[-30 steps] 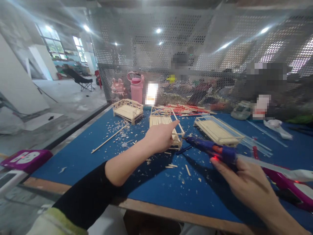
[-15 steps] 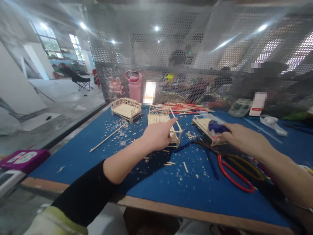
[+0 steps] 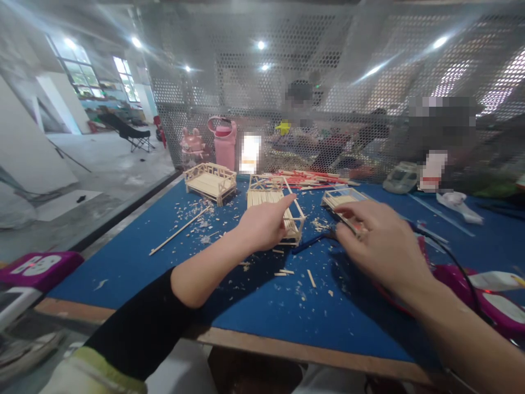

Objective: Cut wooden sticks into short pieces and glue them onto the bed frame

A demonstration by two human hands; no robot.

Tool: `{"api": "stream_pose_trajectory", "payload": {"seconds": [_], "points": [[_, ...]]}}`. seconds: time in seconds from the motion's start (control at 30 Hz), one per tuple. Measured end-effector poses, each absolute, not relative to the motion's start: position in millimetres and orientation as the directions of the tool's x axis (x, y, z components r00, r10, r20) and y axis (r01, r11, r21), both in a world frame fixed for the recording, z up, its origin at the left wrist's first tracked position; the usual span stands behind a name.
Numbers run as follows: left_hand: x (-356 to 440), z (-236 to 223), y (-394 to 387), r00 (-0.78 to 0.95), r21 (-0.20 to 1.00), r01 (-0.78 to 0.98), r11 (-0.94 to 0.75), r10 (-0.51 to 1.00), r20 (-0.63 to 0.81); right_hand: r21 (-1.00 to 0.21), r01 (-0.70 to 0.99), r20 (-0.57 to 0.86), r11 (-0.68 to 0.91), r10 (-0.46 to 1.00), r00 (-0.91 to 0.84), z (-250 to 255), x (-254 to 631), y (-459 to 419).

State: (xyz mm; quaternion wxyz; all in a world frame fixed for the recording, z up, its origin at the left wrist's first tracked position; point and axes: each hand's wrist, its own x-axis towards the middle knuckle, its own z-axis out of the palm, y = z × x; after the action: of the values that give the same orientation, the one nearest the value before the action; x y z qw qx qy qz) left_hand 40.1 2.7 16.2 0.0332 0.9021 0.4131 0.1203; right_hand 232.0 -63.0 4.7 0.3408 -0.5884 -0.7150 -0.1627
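Observation:
My left hand (image 3: 262, 224) is closed on a small model bed (image 3: 266, 198) made of thin wooden sticks, with one digit stretched out over its rail. The curled fingers are partly hidden. To the right, my right hand (image 3: 377, 241) is above the mat, thumb and fingers apart, holding nothing visible. Just behind its fingertips lies another stick model bed (image 3: 342, 197), partly covered by the hand. Dark blue tool handles (image 3: 311, 243) reach out to the left from under that hand.
A third stick model bed (image 3: 211, 181) stands at the back left, near a pink bottle (image 3: 225, 145). Loose red and plain sticks (image 3: 311, 179) lie behind. Wood scraps litter the blue mat (image 3: 254, 306). A purple-and-white device (image 3: 455, 273) with a black cable is at the right.
My right hand has let go of a dark blue object, which no longer shows, and moved left and nearer with its fingers apart. My left hand stays at the middle bed.

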Motion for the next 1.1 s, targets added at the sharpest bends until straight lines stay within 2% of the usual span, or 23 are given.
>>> {"api": "stream_pose_trajectory", "payload": {"seconds": [0.07,0.2,0.3,0.47,0.73,1.1], "points": [[40.3,16.4,2.4,0.626,0.163,0.739,-0.653,0.756,0.191,-0.284,0.92,0.566,0.271,0.822,-0.068,-0.9,221.9,-62.5],[40.7,15.3,2.8,0.612,0.154,0.751,-0.642,0.765,0.202,-0.525,0.832,0.296,0.179,0.955,-0.019,-8.4,210.9,-52.1],[40.6,14.7,3.2,0.61,0.147,0.752,-0.642,0.763,0.212,-0.626,0.765,0.225,0.152,0.974,-0.01,-8.4,207.8,-39.6],[40.2,15.9,2.0,0.616,0.163,0.748,-0.643,0.764,0.192,-0.724,0.676,0.125,0.139,0.99,-0.07,-12.1,207.5,-21.7],[40.6,15.6,1.9,0.61,0.172,0.75,-0.639,0.768,0.194,-0.833,0.534,0.105,0.148,0.988,-0.111,-27.2,207.7,-22.2],[42.9,17.5,1.7,0.6,0.178,0.756,-0.63,0.776,0.196,-0.876,0.445,0.135,0.183,0.981,-0.139,-33.5,206.0,-23.4]]}}
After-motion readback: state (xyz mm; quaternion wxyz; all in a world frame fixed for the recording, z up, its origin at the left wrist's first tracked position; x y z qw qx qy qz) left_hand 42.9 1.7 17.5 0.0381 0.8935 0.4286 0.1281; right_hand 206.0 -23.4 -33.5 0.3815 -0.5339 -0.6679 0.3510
